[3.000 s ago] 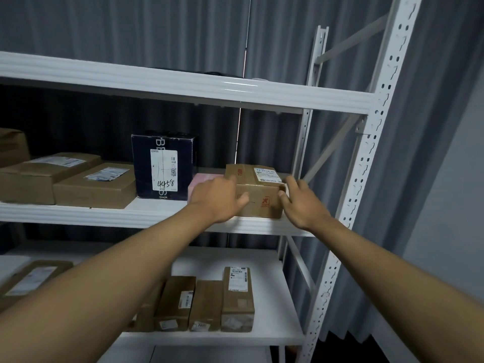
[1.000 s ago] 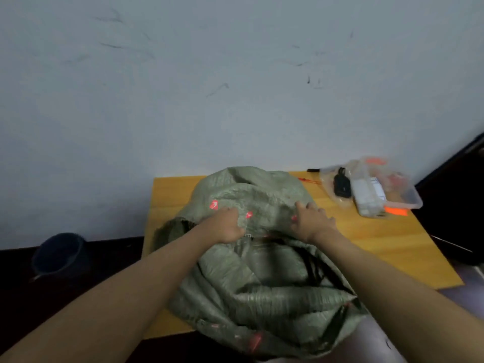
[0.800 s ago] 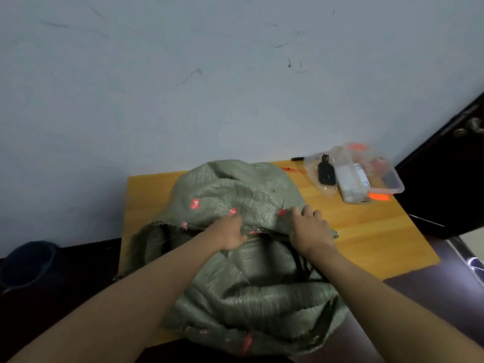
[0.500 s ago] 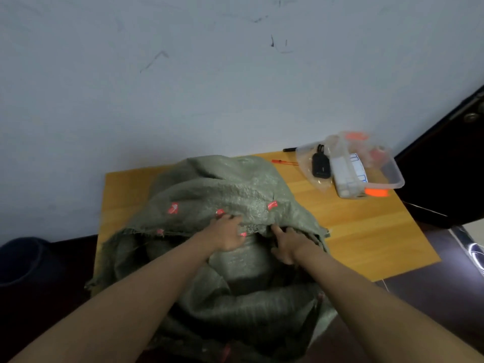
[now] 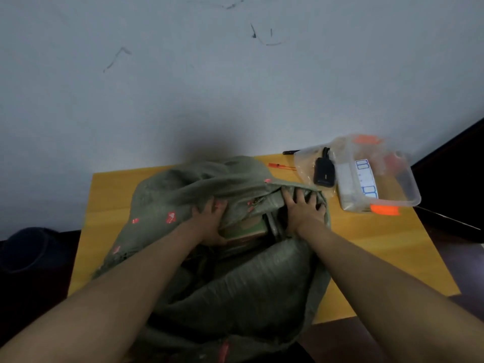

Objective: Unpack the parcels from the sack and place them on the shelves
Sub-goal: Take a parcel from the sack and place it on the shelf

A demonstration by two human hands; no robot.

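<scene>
Near the middle of the frame the left hand [image 5: 209, 221] is reaching into the mouth of the sack [image 5: 235, 292], its fingers tucked under the folded upper flap of green fabric and curling against the left side of a brown cardboard parcel [image 5: 246, 227] that is showing inside the opening; it seems to be gripping the parcel's edge, though the fabric is hiding the fingertips. Just right of centre the right hand [image 5: 305, 210] is lying with straight, spread fingers, open, pressing against the right rim of the sack's mouth and holding nothing. The parcel is sitting between the two hands, partly covered by the flap, with another flat edge beside it that is too dark to make out. The sack, a grey-green woven bag with small red marks, is slumping across the wooden bench [image 5: 379, 252] and hanging over its near edge toward the bottom of the frame. To the upper right of the sack, on the bench, a clear plastic tub [image 5: 400, 184] is holding a white packet with blue-framed labels, and a clear bag with a small black device [image 5: 324, 171] is lying just left of it. A thin red strip [image 5: 281, 167] is lying beside the bag. At the left edge of the frame a dark round bin [image 5: 28, 252] is standing on the floor.
</scene>
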